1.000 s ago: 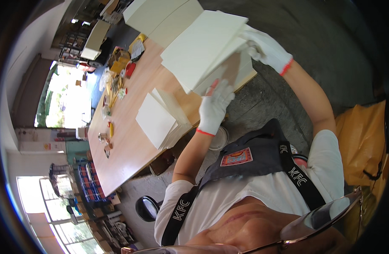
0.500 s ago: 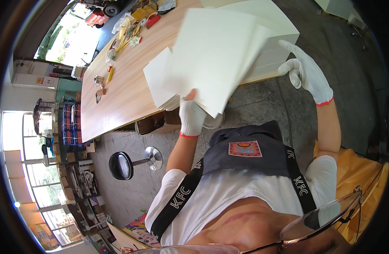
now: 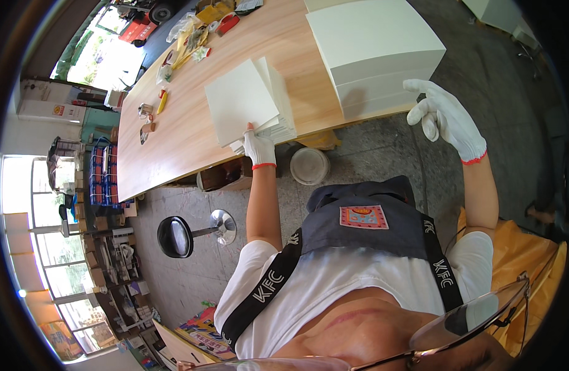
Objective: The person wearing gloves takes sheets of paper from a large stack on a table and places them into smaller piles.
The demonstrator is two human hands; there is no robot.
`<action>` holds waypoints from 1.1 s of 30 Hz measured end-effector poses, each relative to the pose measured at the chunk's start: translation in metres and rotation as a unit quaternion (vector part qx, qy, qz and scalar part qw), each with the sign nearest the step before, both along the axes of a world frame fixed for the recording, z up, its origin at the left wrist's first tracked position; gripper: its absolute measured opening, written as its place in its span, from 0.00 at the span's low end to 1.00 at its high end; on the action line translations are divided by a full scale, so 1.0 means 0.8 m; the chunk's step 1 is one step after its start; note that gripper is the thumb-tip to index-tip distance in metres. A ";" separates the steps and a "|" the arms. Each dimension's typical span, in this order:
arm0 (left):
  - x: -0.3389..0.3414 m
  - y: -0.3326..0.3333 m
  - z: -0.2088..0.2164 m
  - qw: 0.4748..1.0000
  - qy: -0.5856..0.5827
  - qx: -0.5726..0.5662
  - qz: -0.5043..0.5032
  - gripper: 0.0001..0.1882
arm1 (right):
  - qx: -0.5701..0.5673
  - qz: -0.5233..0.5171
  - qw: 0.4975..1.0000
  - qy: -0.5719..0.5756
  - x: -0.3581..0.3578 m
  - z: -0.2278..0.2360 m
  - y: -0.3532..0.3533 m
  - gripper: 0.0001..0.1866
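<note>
My left hand [image 3: 259, 149], in a white knit glove with a red cuff, grips the near edge of white sheets [image 3: 240, 102]. Its bare thumb tip lies on top; the other fingers are hidden. Those sheets rest, slightly fanned, on a small uneven pile [image 3: 285, 117] at the table's near edge. Over to the right, my gloved right hand [image 3: 448, 117] hangs in the air with nothing in it, index finger stretched and the others loosely bent. It is close to the near right corner of a tall stack of white sheets [image 3: 377, 37].
Both piles stand on a wood-topped table [image 3: 185, 130]. Along its far left side lie a yellow cutter [image 3: 162, 101], a tape roll and plastic bags. Underneath are a cardboard box [image 3: 235, 175] and a round white bucket [image 3: 310, 166]. A black stool [image 3: 176, 237] stands to the left.
My left hand has carried the fanned white sheets left and down from in front of the tall stack onto the small pile. My right hand has barely shifted.
</note>
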State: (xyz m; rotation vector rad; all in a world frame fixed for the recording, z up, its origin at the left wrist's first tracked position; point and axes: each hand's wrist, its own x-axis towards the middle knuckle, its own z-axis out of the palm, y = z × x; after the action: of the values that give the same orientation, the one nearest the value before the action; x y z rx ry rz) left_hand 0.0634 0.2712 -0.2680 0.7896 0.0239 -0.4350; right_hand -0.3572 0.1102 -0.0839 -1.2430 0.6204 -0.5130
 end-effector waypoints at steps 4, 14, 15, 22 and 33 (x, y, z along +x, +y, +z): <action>0.013 0.001 -0.014 0.997 0.063 0.014 -0.033 0.18 | 0.006 0.002 1.000 0.001 -0.002 -0.003 0.000 0.26; -0.049 0.054 0.086 0.962 0.248 -0.083 -0.077 0.26 | 0.009 -0.037 0.999 0.018 -0.022 -0.014 0.002 0.24; -0.076 0.056 0.104 0.969 0.231 -0.056 -0.067 0.26 | 0.010 -0.047 0.999 0.016 -0.029 -0.017 0.001 0.24; -0.187 -0.032 0.191 0.847 -0.438 -0.028 -0.299 0.28 | -0.134 -0.206 0.968 -0.041 -0.051 -0.036 -0.072 0.17; -0.231 -0.326 0.270 0.420 -0.776 0.257 -0.394 0.11 | -0.479 -0.248 0.748 0.388 0.007 -0.017 -0.150 0.31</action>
State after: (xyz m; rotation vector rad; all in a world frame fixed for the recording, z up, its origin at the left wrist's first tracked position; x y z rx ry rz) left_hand -0.1215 0.0100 -0.0522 1.5590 -2.1997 -0.4023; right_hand -0.3513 -0.0100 -0.0977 -2.3386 1.5426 -0.8014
